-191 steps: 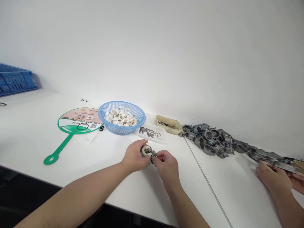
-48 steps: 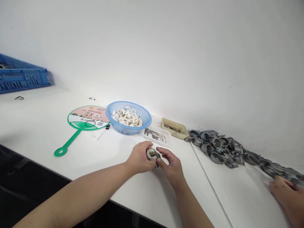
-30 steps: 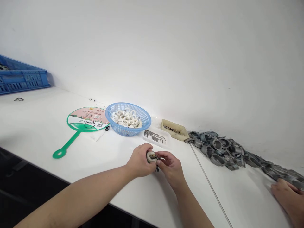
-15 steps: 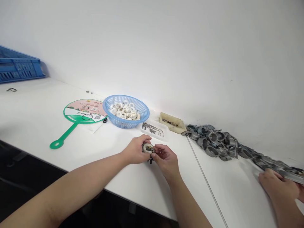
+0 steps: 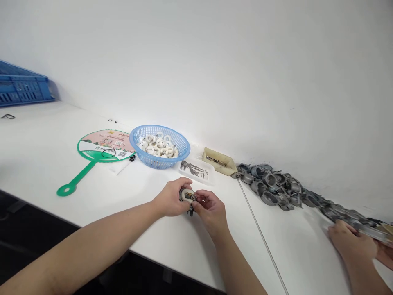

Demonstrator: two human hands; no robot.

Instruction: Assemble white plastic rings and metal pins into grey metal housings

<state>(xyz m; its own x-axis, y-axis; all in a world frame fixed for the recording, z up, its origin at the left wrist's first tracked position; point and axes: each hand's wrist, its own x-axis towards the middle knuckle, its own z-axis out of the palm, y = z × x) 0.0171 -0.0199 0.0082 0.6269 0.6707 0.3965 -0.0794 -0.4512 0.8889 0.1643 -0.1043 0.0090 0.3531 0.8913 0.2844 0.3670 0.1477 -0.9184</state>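
My left hand [image 5: 172, 197] is closed around a small grey metal housing [image 5: 190, 212] and steadies it just above or on the white table. A white plastic ring [image 5: 185, 195] sits inside the housing, with a yellowish bit at its middle. From the other side, the thumb and fingers of my right hand [image 5: 211, 209] pinch at the housing's right edge. Whether a small part is between those fingertips is hidden. Beyond my hands stands a white tray [image 5: 211, 177] of thin dark pins [image 5: 194, 169].
A blue basket [image 5: 186, 152] holds several white rings [image 5: 158, 149]. Left of it lies a green-handled fan [image 5: 80, 176]. A cream bin [image 5: 229, 170] stands near heaped grey metal housings [image 5: 272, 184]. Another person's hand [image 5: 353, 241] works at right. A blue crate [image 5: 24, 88] is far left.
The whole view has shifted slightly, so things appear a little further left and lower. Both my hands keep their hold at the housing, with little change in the fingers.
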